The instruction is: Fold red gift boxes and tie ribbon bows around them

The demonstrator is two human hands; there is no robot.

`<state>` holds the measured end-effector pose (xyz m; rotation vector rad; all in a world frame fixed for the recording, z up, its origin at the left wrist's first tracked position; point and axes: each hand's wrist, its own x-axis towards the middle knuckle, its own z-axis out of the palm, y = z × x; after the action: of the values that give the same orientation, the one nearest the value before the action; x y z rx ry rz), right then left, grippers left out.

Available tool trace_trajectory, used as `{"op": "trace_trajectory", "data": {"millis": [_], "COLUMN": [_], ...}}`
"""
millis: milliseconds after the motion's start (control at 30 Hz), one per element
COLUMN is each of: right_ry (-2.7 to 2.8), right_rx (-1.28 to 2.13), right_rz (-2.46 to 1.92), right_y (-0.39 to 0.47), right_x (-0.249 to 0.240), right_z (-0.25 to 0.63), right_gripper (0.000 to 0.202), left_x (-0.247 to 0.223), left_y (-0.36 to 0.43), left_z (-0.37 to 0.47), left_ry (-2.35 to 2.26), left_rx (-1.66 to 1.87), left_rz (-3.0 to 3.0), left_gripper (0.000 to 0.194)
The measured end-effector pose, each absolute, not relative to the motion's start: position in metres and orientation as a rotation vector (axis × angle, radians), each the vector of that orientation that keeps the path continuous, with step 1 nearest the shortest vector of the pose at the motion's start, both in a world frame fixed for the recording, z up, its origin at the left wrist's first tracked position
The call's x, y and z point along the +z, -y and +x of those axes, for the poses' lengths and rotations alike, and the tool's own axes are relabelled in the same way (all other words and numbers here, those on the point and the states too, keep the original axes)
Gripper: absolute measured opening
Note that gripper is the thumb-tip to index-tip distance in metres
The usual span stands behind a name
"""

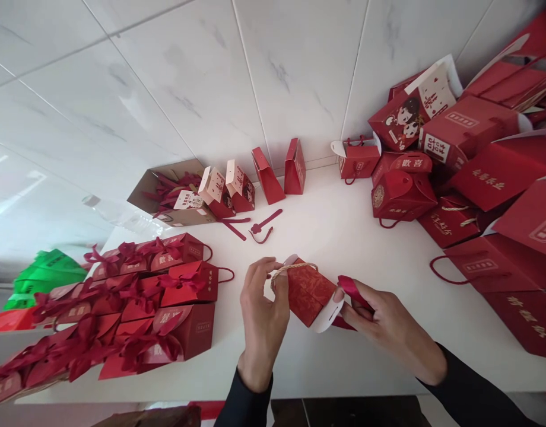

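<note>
Item, one small red patterned box (311, 292): over the white table (339, 237), between the middle and the near edge, tilted, between my two hands.
Item, left hand (264, 302): at the box's left end, thumb and forefinger close together at the gold cord (295, 267), other fingers curved.
Item, right hand (386, 314): at the box's right end, thumb by the white flap (327, 315), fingers bent narrow, holding a dark red ribbon (354, 290).
Item, loose ribbon pieces (266, 221): flat, beyond the box, towards the far edge.
Item, one open carton (143, 191): far left corner, ribbons inside, a pale card on top.
Item, two pale-flapped boxes (240, 187): just right of the carton; further right, two plain red boxes (267, 178), standing.
Item, rows of bow-tied boxes (188, 284): along the left edge; I note a green bundle (48, 276) beyond them.
Item, heap of red boxes (469, 237): right side, several handled; one small white-flapped box (359, 160) near the far edge.
</note>
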<state>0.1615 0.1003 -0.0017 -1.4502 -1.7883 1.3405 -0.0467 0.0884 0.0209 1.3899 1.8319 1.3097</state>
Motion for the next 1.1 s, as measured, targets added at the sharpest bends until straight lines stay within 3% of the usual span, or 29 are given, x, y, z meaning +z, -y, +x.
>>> {"op": "trace_trajectory", "data": {"millis": [300, 467, 600, 700, 800, 1000, 1100], "right_ry": [1.784, 1.759, 1.745, 1.731, 1.68, 1.672, 1.725], "right_rx": [1.383, 1.41, 1.412, 1.419, 1.391, 1.446, 1.521], "right_rz": [-1.406, -1.397, -1.403, -1.409, -1.442, -1.467, -1.416], "right_y": [-0.101, -0.1, -0.099, -0.097, -0.093, -0.085, -0.084], "right_x": [0.0, 0.001, 0.001, 0.005, 0.012, 0.016, 0.014], "right_z": [0.161, 0.162, 0.16, 0.159, 0.161, 0.165, 0.166], "right_gripper": [0.009, 0.01, 0.012, 0.018, 0.03, 0.036, 0.035], "left_x": [0.027, 0.027, 0.039, 0.042, 0.035, 0.019, 0.016], "left_y": [-0.108, -0.097, -0.068, -0.05, -0.043, -0.03, -0.023], "left_z": [-0.054, -0.053, -0.041, -0.036, -0.042, -0.05, -0.045], "left_ry": [-1.652, -1.736, -1.839, -1.789, -1.946, -1.889, -1.786], "left_rx": [1.044, 1.07, 1.103, 1.098, 1.194, 0.961, 0.801], "left_rz": [1.084, 1.064, 1.489, 1.847, 1.716, 1.878, 2.121], "left_gripper": [0.024, 0.027, 0.013, 0.019, 0.022, 0.045, 0.032]}}
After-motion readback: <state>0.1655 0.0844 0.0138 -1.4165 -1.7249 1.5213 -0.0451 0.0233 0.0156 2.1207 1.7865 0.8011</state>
